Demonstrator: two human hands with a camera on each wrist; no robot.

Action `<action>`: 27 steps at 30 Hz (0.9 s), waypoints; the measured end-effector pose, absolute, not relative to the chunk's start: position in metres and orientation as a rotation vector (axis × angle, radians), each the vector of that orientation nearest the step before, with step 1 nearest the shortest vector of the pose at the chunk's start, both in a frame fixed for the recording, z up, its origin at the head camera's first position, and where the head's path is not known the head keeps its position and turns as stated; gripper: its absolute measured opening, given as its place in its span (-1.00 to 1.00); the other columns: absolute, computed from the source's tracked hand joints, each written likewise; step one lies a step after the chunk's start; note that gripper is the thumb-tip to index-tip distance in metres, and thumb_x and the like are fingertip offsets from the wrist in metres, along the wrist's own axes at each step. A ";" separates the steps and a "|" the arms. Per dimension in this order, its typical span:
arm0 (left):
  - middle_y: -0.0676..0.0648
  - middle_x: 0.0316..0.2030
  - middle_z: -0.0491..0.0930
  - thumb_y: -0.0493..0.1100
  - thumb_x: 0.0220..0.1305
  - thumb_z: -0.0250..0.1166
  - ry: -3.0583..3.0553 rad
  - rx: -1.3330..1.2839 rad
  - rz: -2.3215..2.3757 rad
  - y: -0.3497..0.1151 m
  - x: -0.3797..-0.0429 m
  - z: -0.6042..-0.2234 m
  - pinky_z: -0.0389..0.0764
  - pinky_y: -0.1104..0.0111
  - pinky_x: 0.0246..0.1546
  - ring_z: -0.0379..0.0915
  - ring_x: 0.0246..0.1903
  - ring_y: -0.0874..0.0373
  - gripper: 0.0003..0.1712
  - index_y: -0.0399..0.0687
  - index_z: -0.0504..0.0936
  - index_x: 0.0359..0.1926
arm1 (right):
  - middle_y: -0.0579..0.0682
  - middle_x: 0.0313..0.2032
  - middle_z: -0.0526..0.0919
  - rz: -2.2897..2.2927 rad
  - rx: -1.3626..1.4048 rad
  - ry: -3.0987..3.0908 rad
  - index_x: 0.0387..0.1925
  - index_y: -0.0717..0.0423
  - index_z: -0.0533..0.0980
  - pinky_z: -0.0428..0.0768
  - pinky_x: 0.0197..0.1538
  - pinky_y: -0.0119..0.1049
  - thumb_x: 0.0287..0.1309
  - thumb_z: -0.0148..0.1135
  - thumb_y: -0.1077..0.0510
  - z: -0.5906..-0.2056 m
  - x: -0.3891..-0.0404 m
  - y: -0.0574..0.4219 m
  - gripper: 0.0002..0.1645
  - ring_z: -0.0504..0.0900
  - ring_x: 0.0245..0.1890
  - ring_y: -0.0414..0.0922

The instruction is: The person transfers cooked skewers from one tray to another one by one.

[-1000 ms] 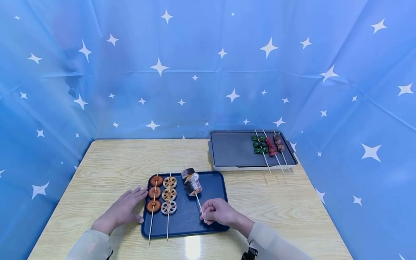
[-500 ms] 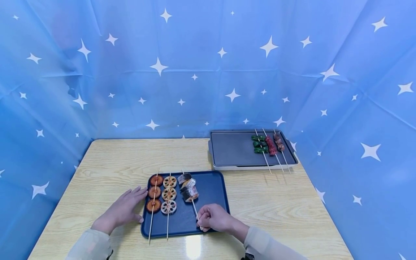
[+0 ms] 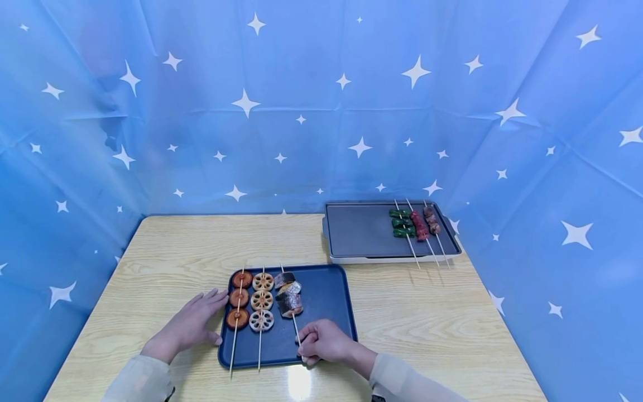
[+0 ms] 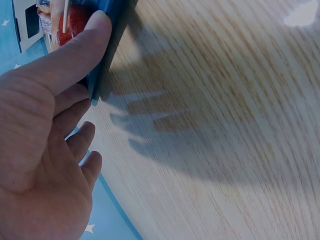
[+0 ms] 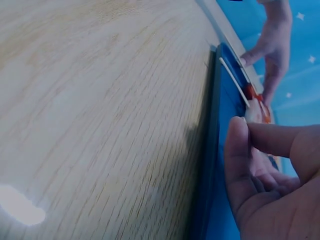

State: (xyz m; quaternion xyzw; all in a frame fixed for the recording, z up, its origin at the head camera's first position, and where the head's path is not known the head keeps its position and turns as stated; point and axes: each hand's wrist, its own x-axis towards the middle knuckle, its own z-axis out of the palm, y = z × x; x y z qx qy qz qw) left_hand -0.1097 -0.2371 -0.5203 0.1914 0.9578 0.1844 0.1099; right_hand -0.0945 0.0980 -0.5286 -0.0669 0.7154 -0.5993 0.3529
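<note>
My right hand [image 3: 325,341] pinches the lower end of a fish skewer [image 3: 289,301], thumb against fingers, near the front of the dark blue tray [image 3: 326,298]. Its dark-skinned, silvery chunks lie over the tray, right of a lotus root skewer [image 3: 261,301]. Farthest left is a skewer of round orange-brown pieces [image 3: 239,297]. My left hand [image 3: 191,322] rests at the tray's left edge, fingers extended. In the left wrist view its thumb [image 4: 82,47] lies along the tray rim. The right wrist view shows the right thumb and forefinger meeting at their tips.
A grey griddle [image 3: 366,231] stands at the back right of the wooden table [image 3: 427,312]. On its right side lie a green pepper skewer [image 3: 402,223], a red meat skewer [image 3: 419,226] and a brown meat skewer [image 3: 431,220]. Behind hangs a blue star-patterned curtain [image 3: 301,139].
My right hand has moved left and toward me, swinging the fish skewer down into line beside the lotus root skewer. The left hand has stayed in place.
</note>
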 end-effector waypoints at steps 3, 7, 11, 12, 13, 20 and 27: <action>-0.30 0.37 0.33 -0.03 -0.24 0.57 2.816 0.562 0.542 -0.237 -0.110 -0.520 0.09 -0.24 0.41 0.10 0.40 -0.34 0.02 -0.36 0.41 0.28 | -0.03 -0.58 0.62 -1.549 -0.155 1.847 -0.24 0.46 0.51 0.68 -0.49 -0.45 0.09 0.25 0.46 -0.529 -0.094 0.094 -0.83 0.59 -0.63 -0.28; -0.29 0.37 0.33 -0.04 -0.23 0.57 2.815 0.559 0.539 -0.237 -0.109 -0.520 0.09 -0.24 0.41 0.10 0.40 -0.33 0.02 -0.36 0.41 0.29 | -0.07 -0.60 0.59 -1.566 -0.125 1.830 -0.29 0.44 0.49 0.72 -0.48 -0.39 0.06 0.25 0.47 -0.533 -0.093 0.087 -0.86 0.59 -0.67 -0.27; -0.29 0.37 0.33 -0.03 -0.22 0.57 2.815 0.563 0.535 -0.237 -0.110 -0.521 0.09 -0.23 0.41 0.10 0.41 -0.33 0.02 -0.35 0.41 0.29 | -0.05 -0.64 0.59 -1.532 -0.091 1.843 -0.38 0.35 0.52 0.73 -0.49 -0.35 0.08 0.26 0.43 -0.535 -0.094 0.082 -0.95 0.58 -0.70 -0.27; -0.29 0.37 0.33 -0.03 -0.23 0.57 2.818 0.568 0.530 -0.237 -0.110 -0.521 0.10 -0.24 0.41 0.11 0.40 -0.33 0.02 -0.36 0.41 0.29 | -0.04 -0.65 0.59 -1.519 -0.087 1.849 -0.40 0.33 0.53 0.73 -0.49 -0.35 0.09 0.26 0.42 -0.535 -0.094 0.081 -0.96 0.58 -0.71 -0.27; -0.29 0.37 0.33 -0.03 -0.23 0.57 2.821 0.570 0.529 -0.237 -0.110 -0.521 0.10 -0.24 0.41 0.11 0.40 -0.33 0.02 -0.36 0.41 0.29 | -0.04 -0.67 0.59 -1.506 -0.083 1.858 -0.42 0.32 0.54 0.73 -0.50 -0.35 0.09 0.26 0.40 -0.535 -0.095 0.080 -0.97 0.58 -0.71 -0.27; -0.29 0.37 0.33 -0.02 -0.25 0.57 2.819 0.565 0.533 -0.237 -0.109 -0.520 0.09 -0.24 0.41 0.11 0.40 -0.33 0.03 -0.35 0.41 0.29 | -0.03 -0.69 0.59 -1.413 -0.138 1.953 -0.49 0.27 0.60 0.60 -0.64 -0.46 0.12 0.28 0.31 -0.536 -0.098 0.074 -0.89 0.52 -0.74 -0.28; -0.29 0.36 0.33 -0.02 -0.25 0.57 2.824 0.576 0.533 -0.237 -0.109 -0.519 0.10 -0.24 0.41 0.12 0.40 -0.33 0.03 -0.36 0.41 0.28 | -0.01 -0.64 0.66 -1.350 -0.189 2.048 -0.51 0.21 0.62 0.44 -0.68 -0.55 0.12 0.31 0.27 -0.536 -0.101 0.072 -0.88 0.46 -0.75 -0.30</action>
